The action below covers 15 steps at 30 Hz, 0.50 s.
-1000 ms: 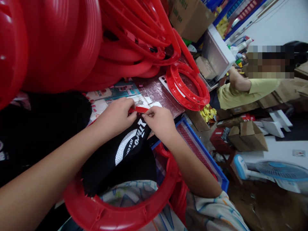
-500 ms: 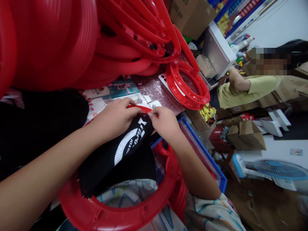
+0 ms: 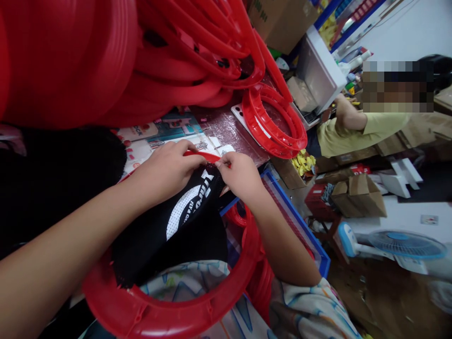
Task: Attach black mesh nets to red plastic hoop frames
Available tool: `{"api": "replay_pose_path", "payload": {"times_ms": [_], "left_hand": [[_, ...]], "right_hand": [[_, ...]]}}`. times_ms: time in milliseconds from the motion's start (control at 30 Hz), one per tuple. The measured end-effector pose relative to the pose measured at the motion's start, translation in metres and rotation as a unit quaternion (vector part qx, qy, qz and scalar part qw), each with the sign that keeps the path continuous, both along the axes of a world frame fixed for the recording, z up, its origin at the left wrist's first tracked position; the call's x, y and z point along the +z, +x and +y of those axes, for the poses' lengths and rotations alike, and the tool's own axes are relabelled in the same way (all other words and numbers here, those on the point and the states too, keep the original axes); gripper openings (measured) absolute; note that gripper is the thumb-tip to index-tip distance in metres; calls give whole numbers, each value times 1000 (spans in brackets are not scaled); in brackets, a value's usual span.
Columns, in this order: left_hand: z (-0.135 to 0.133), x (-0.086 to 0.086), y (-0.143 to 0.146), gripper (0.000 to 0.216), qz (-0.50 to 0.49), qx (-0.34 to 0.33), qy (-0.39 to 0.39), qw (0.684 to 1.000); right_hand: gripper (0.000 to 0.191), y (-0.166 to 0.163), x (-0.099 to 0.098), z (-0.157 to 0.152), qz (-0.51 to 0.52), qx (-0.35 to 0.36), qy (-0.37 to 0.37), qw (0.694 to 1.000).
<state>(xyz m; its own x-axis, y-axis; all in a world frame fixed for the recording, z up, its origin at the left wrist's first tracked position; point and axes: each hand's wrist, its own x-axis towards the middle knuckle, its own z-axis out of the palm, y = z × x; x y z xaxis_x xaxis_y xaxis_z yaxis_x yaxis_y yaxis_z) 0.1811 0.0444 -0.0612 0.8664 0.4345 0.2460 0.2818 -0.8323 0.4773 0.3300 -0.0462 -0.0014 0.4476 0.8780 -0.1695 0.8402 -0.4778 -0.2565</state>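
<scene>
A large red plastic ring rests across my lap, tilted up on its far side. Black mesh fabric with white lettering and a white arc lies across part of its opening, and its near left edge hangs loose inside the ring. At the far rim, my left hand pinches the edge of the fabric against the red plastic. Close beside it, my right hand is closed on the same edge, thumb and forefinger together. The fingertips partly hide the spot where cloth meets rim.
Many red rings are piled at the upper left, beside dark fabric. Two smaller red rings lie on a white phone on the table. A blue-rimmed crate stands at my right. Farther off are a seated person in yellow, boxes and a fan.
The whole view has shifted slightly. Both hands stay at the far rim, and a little more red rim shows between them above the fabric edge.
</scene>
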Motion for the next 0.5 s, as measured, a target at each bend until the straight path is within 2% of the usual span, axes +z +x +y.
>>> {"api": "replay_pose_path", "payload": {"times_ms": [133, 267, 433, 500], "left_hand": [[-1, 2, 1, 35, 15, 4, 1, 1000], [-2, 14, 0, 35, 75, 26, 25, 997], [6, 32, -15, 32, 155, 77, 37, 984], [7, 34, -26, 28, 130, 86, -1, 988]], "right_hand": [[16, 1, 1, -1, -12, 2, 0, 1000], [21, -6, 11, -16, -37, 0, 19, 999], [36, -26, 9, -33, 4, 52, -61, 997], [38, -34, 2, -30, -3, 60, -68, 996]]}}
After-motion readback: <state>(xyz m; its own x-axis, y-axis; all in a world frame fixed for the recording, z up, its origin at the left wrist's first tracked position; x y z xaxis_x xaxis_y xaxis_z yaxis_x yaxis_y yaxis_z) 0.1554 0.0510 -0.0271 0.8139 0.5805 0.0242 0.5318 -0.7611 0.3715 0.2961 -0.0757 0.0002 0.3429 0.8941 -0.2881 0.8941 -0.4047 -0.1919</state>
